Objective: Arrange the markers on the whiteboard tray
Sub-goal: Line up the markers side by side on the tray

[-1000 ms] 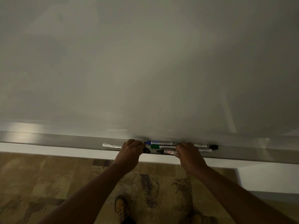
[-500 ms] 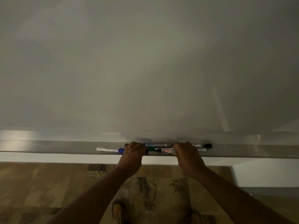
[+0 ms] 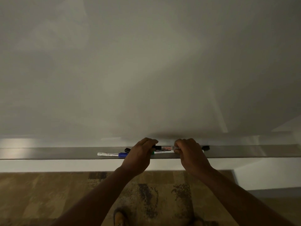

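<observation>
Landmark is the whiteboard tray [image 3: 48, 153], a grey ledge running the full width under the whiteboard [image 3: 146, 62]. Both hands are at tray centre. Left hand [image 3: 140, 154] is curled knuckles-up over the tray, fingers closed around the black-capped left end of the red-label marker [image 3: 167, 147]. Right hand [image 3: 190, 152] is curled the same way, fingers closed over that marker's right end, so the marker spans the gap between the two hands, roughly parallel to the tray and toward its back edge. Can't tell whether it sits on the tray or is lifted just off it. Directly in front of it, lying on the tray, is the green marker [image 3: 162, 152], white barrel with a green end poking out beside the left hand; its right end is hidden under the right hand. Left of the left hand, lying flat on the tray: the blue marker [image 3: 112, 154], white barrel, blue cap pointing toward the hand, close to it but not touching. A black cap end [image 3: 127, 150] shows just behind the blue cap, the rest hidden by the left hand. Right of the right hand, another black end [image 3: 206, 147] sticks out at the tray's back edge; can't tell which marker it belongs to. Below the tray: patterned carpet [image 3: 48, 193], shoes at frame bottom.
</observation>
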